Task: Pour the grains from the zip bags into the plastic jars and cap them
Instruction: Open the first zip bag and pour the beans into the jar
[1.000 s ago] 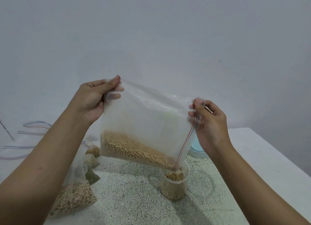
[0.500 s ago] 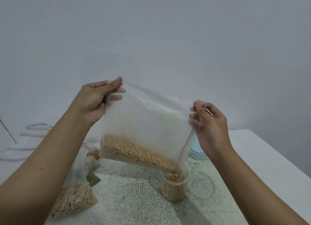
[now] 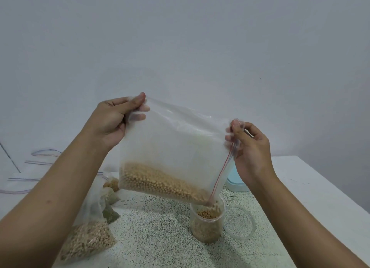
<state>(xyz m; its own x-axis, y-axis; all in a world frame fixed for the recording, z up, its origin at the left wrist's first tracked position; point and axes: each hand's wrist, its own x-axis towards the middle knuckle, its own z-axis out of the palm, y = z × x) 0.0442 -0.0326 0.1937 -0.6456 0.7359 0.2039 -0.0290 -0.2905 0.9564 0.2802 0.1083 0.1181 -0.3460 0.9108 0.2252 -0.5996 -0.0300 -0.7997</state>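
Observation:
A clear zip bag with a red zip line hangs tilted in the air, tan round grains heaped in its lower part. My left hand pinches its upper left corner. My right hand pinches the zip end at the upper right. The bag's lowest corner sits over the mouth of an open clear plastic jar, which is largely filled with the same grains. The jar's clear lid lies flat just right of it.
More grain bags lie at the left: a tan one, a dark green one and another behind. Empty zip bags lie far left. A pale blue lid rests behind the jar. The speckled table ends in a white edge at right.
The bag has stayed over the jar with both hands holding it; the grain heap in the bag has slid slightly toward the lower corner.

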